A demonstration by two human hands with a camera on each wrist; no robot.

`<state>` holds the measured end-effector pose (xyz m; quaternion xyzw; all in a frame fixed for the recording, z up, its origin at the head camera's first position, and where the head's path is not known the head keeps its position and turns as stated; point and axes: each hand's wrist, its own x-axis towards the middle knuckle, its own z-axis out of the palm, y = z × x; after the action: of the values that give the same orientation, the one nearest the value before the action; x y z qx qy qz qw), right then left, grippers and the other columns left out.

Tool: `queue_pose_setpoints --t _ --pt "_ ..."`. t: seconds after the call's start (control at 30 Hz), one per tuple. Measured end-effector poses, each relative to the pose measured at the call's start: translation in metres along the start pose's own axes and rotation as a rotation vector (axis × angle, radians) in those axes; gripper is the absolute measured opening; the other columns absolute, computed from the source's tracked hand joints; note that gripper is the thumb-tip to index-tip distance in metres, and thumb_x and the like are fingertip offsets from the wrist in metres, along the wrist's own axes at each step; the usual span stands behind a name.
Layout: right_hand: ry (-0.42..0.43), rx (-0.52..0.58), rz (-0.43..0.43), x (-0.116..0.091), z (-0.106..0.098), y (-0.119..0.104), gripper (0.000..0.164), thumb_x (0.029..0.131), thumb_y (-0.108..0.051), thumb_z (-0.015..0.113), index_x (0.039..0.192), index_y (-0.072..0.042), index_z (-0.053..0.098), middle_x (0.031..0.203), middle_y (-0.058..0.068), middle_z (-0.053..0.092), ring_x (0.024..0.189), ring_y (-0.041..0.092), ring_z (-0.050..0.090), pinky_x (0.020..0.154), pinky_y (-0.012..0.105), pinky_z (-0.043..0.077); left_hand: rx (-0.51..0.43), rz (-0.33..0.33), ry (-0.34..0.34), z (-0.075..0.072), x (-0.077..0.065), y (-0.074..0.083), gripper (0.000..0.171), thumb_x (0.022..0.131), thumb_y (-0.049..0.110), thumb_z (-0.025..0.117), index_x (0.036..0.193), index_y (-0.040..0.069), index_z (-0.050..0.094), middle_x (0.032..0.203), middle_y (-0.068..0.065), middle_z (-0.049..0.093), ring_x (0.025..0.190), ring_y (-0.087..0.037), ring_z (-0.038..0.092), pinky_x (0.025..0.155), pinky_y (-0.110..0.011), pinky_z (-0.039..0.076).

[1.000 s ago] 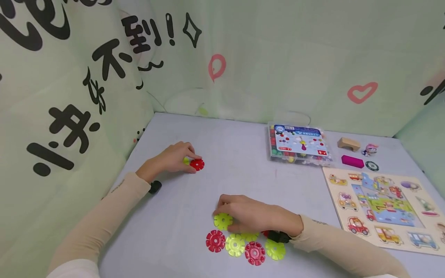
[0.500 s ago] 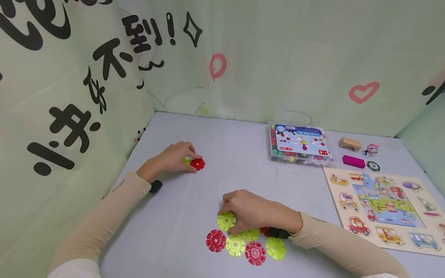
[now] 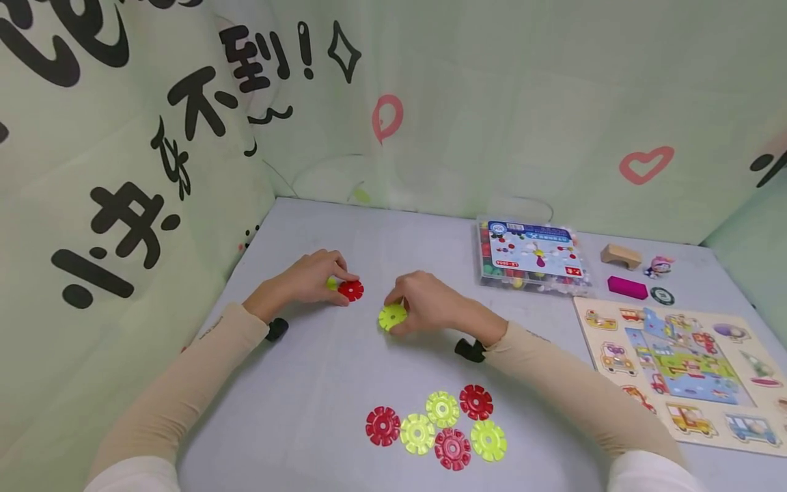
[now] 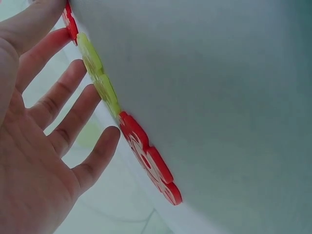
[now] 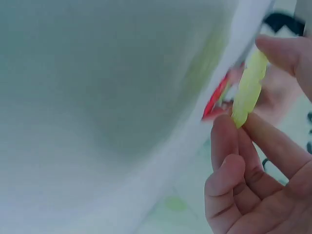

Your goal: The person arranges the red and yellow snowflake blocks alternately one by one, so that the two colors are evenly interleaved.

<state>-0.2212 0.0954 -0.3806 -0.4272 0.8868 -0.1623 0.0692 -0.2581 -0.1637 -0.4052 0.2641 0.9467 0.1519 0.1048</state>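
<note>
My right hand (image 3: 430, 301) pinches a yellow-green notched snowflake disc (image 3: 393, 316) between thumb and fingers, lifted off the table; the right wrist view shows this disc (image 5: 249, 87) edge-on. To its left, my left hand (image 3: 313, 277) pinches the edges of a red snowflake disc (image 3: 352, 291) between thumb and index finger. A yellow-green disc (image 4: 99, 75) and a second red disc (image 4: 148, 158) follow in a row under that hand, mostly hidden in the head view. Nearer the body lie several loose discs: red ones (image 3: 382, 426) and yellow-green ones (image 3: 417, 434).
A clear lidded box (image 3: 535, 256) of colourful pieces stands at the back right. Beside it are a wooden arch block (image 3: 621, 255), a magenta block (image 3: 627, 288), a small figure (image 3: 659, 266) and a round token (image 3: 662, 296). A wooden puzzle board (image 3: 596, 342) lies at the right.
My right hand has lifted the yellow-green disc from the loose group and carried it away from the body, near the left hand. The left hand has stayed in place.
</note>
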Motion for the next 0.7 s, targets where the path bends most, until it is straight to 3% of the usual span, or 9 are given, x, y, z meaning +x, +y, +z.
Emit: queue_pose_setpoints --t 0.13,0.27,0.7 --pt "0.029 0.014 0.051 0.030 -0.003 0.011 0.039 0.071 -0.033 0.081 0.101 -0.010 0.074 0.093 0.000 0.071 0.078 0.012 0.063 0.067 0.019 0.050 0.003 0.003 -0.007 -0.002 0.000 0.000 0.055 0.076 0.042 0.076 0.127 0.028 0.060 0.113 0.000 0.055 0.106 -0.019 0.048 0.086 -0.036 0.042" --pt "0.015 0.032 0.079 0.047 0.001 0.020 0.038 0.071 -0.031 0.081 0.101 -0.009 0.075 0.094 0.001 0.073 0.080 0.013 0.064 0.070 0.020 0.051 0.009 0.014 -0.008 -0.001 0.001 -0.001 0.056 0.076 0.044 0.076 0.128 0.028 0.060 0.112 0.000 0.055 0.105 -0.018 0.048 0.084 -0.035 0.041" --pt "-0.023 0.075 0.064 0.053 0.010 0.028 0.044 0.071 -0.030 0.083 0.109 -0.009 0.072 0.087 0.005 0.064 0.078 0.016 0.056 0.065 0.021 0.044 0.014 0.007 -0.003 -0.001 0.002 -0.002 0.056 0.075 0.044 0.077 0.127 0.027 0.061 0.111 0.000 0.055 0.103 -0.018 0.048 0.083 -0.034 0.041"
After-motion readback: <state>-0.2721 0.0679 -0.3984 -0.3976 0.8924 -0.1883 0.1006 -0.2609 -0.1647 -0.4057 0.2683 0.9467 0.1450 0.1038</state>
